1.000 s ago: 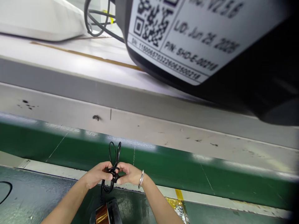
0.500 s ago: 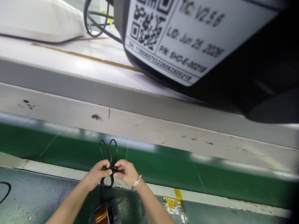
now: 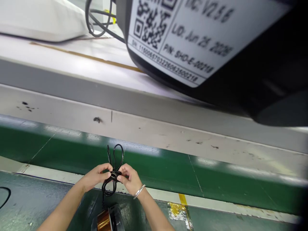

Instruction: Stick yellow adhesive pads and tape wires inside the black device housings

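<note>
A bundled black cable [image 3: 114,175] is pinched between both hands, its loops standing up above the fingers and hanging below them. My left hand [image 3: 101,173] grips the bundle's middle from the left, thumb and fingertips closed. From the other side my right hand [image 3: 130,178], with a silver bangle at the wrist, pinches the same wrapped middle. The cable's lower end runs down to a device [image 3: 106,221] with a copper-coloured, shiny face and dark casing, partly cut off by the bottom edge.
Beyond the hands a green conveyor belt [image 3: 163,166] crosses the view. Above it is a white shelf [image 3: 72,73] bearing a white object [image 3: 43,22]. A black labelled casing [image 3: 216,86] fills the upper right. Yellow tape [image 3: 176,209] marks the green worktop [image 3: 216,215].
The belt's marks have slid left. The cable's upper loops have turned and narrowed, and the wrap at its middle now sits tighter between my fingers. My left hand has shifted slightly left.
</note>
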Action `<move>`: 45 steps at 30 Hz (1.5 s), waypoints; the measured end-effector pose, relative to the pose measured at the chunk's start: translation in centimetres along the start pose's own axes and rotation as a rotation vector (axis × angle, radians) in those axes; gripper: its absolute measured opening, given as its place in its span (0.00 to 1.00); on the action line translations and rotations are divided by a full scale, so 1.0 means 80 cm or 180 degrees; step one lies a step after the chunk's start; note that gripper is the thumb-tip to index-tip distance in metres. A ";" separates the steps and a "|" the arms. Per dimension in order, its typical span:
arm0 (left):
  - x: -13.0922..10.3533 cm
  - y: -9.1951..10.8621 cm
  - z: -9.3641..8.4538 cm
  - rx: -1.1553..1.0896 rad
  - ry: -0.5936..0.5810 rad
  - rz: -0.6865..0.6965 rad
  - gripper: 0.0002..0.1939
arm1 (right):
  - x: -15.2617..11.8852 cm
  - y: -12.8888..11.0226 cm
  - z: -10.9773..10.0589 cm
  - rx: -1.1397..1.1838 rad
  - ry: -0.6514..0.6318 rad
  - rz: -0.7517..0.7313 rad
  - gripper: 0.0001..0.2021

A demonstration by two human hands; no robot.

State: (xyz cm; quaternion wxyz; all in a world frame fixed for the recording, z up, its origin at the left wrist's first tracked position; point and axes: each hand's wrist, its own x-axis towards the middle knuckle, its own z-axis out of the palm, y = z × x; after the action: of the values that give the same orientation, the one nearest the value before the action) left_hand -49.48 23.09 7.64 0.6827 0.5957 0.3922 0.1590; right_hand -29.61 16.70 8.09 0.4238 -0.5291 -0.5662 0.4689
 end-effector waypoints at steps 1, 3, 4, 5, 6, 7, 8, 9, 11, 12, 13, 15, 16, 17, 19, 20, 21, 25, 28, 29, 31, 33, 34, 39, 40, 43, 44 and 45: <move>0.001 0.001 -0.004 -0.0023 -0.0091 -0.0042 0.15 | 0.001 -0.001 -0.002 -0.0027 -0.0021 -0.0006 0.10; 0.003 0.002 -0.005 -0.0020 -0.0113 -0.0095 0.14 | 0.003 -0.002 -0.004 -0.0105 -0.0023 -0.0003 0.10; 0.004 0.002 -0.003 0.0005 -0.0071 -0.0103 0.14 | 0.003 -0.002 -0.005 -0.0149 -0.0012 0.0006 0.10; 0.006 0.002 0.000 0.0048 0.0006 -0.0092 0.13 | 0.003 -0.002 -0.005 -0.0195 0.0009 0.0017 0.10; 0.006 0.001 0.004 0.0111 0.0115 -0.0062 0.13 | 0.003 -0.002 -0.004 -0.0242 0.0040 0.0029 0.10; 0.007 0.000 0.009 0.0196 0.0260 -0.0014 0.13 | 0.003 -0.002 -0.003 -0.0291 0.0085 0.0040 0.11; 0.007 -0.002 0.015 0.0299 0.0427 0.0041 0.13 | 0.002 -0.002 -0.001 -0.0342 0.0147 0.0051 0.11; 0.008 -0.004 0.020 0.0409 0.0601 0.0095 0.13 | 0.002 -0.002 0.001 -0.0395 0.0220 0.0063 0.12; 0.008 -0.009 0.029 0.0624 0.0937 0.0177 0.12 | 0.001 -0.002 0.008 -0.0493 0.0380 0.0093 0.12; 0.008 -0.012 0.033 0.0719 0.1083 0.0208 0.12 | 0.001 -0.002 0.011 -0.0532 0.0454 0.0112 0.12; 0.008 -0.016 0.036 0.0807 0.1216 0.0243 0.12 | 0.001 -0.002 0.014 -0.0560 0.0520 0.0132 0.12; 0.008 -0.021 0.041 0.0966 0.1436 0.0345 0.12 | 0.001 -0.002 0.017 -0.0566 0.0600 0.0160 0.12; 0.007 -0.022 0.042 0.1042 0.1516 0.0410 0.12 | 0.001 -0.002 0.017 -0.0534 0.0593 0.0167 0.12; 0.006 -0.023 0.044 0.1117 0.1572 0.0485 0.12 | 0.001 -0.002 0.017 -0.0477 0.0542 0.0169 0.12; 0.003 -0.021 0.045 0.1254 0.1630 0.0648 0.13 | 0.004 0.000 0.013 -0.0317 0.0335 0.0177 0.12; 0.002 -0.020 0.045 0.1311 0.1640 0.0728 0.13 | 0.006 0.001 0.011 -0.0235 0.0214 0.0188 0.12; 0.001 -0.018 0.046 0.1360 0.1646 0.0798 0.13 | 0.008 0.002 0.009 -0.0166 0.0109 0.0203 0.12; 0.000 -0.011 0.044 0.1459 0.1673 0.0946 0.12 | 0.015 0.007 0.013 -0.0101 0.0096 0.0253 0.13; 0.002 -0.011 0.040 0.1452 0.1659 0.1020 0.13 | 0.016 0.008 0.026 -0.0220 0.0388 0.0226 0.13; 0.003 -0.012 0.039 0.1439 0.1650 0.1048 0.13 | 0.015 0.009 0.030 -0.0282 0.0493 0.0206 0.13; 0.003 -0.014 0.038 0.1405 0.1671 0.1085 0.14 | 0.013 0.008 0.037 -0.0423 0.0668 0.0161 0.13; 0.002 -0.017 0.039 0.1366 0.1769 0.1081 0.14 | 0.011 0.006 0.040 -0.0578 0.0790 0.0111 0.13; 0.002 -0.019 0.041 0.1343 0.1839 0.1070 0.14 | 0.010 0.004 0.040 -0.0654 0.0832 0.0084 0.13; -0.002 -0.024 0.054 0.1204 0.2170 0.1036 0.15 | 0.009 -0.004 0.038 -0.0910 0.0883 -0.0035 0.12; -0.004 -0.024 0.057 0.1182 0.2222 0.1041 0.14 | 0.010 -0.006 0.038 -0.0927 0.0861 -0.0051 0.12; -0.009 -0.024 0.063 0.1143 0.2310 0.1072 0.13 | 0.011 -0.010 0.036 -0.0931 0.0776 -0.0088 0.12; -0.011 -0.024 0.064 0.1140 0.2306 0.1083 0.13 | 0.011 -0.011 0.036 -0.0930 0.0760 -0.0096 0.11; -0.013 -0.024 0.065 0.1143 0.2291 0.1091 0.13 | 0.010 -0.012 0.035 -0.0932 0.0754 -0.0103 0.11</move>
State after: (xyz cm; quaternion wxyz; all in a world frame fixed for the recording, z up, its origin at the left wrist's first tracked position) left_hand -46.86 18.39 6.08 0.3518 0.6680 0.5221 0.3968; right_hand -32.63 17.29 8.42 0.4134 -0.6274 -0.5830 0.3092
